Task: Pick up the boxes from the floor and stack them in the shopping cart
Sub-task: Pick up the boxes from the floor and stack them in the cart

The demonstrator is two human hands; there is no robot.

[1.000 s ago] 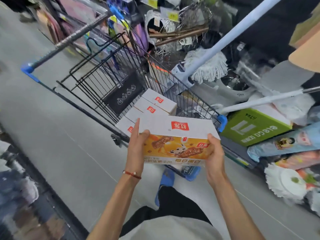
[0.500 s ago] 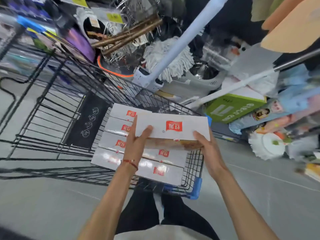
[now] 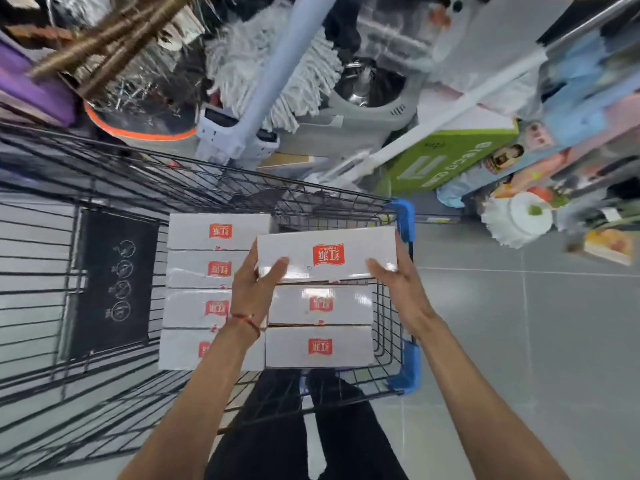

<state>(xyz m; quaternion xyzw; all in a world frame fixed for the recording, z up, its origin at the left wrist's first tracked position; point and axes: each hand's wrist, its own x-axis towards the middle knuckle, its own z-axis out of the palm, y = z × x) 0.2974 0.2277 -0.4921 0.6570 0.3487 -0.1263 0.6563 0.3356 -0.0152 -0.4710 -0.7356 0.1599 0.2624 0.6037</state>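
Mops (image 3: 277, 67), green carton (image 3: 450, 157), grey bucket (image 3: 367, 98)

A wire shopping cart (image 3: 207, 183) stands on the grey tiled floor (image 3: 519, 341); in its basket lie white boxes (image 3: 218, 232) with red labels, 4 in the left column, 2 visible in the right; the raised box (image 3: 325, 252) perhaps hides another.

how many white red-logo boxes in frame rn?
7. One held box between left hand and right hand; four in the left column of the cart; two in the right column. Others may be hidden underneath.
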